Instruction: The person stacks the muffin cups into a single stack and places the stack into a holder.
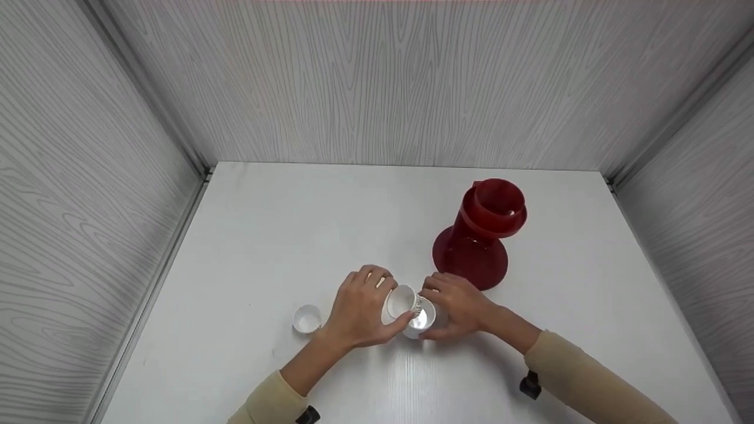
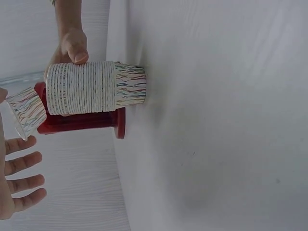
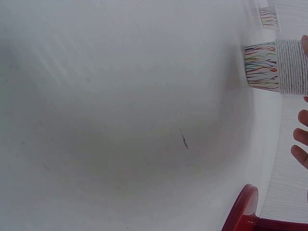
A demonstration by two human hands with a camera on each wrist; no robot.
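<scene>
My left hand (image 1: 358, 311) pinches a single small paper cup (image 1: 401, 301), tilted, just above and left of a stack of paper cups (image 1: 422, 318). In the left wrist view this cup (image 2: 30, 109) shows coloured wavy lines and is apart from the stack (image 2: 86, 87); the other left fingers are stretched out. My right hand (image 1: 462, 303) grips the tall stack near its top, and the stack's base rests on the table. To the left of my left hand, another paper cup (image 1: 307, 319) stands upright on the table; it shows in the right wrist view (image 3: 268, 18) too.
A red stand (image 1: 471, 259) with a round base and a red ring-shaped cup top (image 1: 498, 206) is behind my right hand. The white table (image 1: 294, 235) is bounded by grey wood-grain panels (image 1: 383, 88) at the back and both sides.
</scene>
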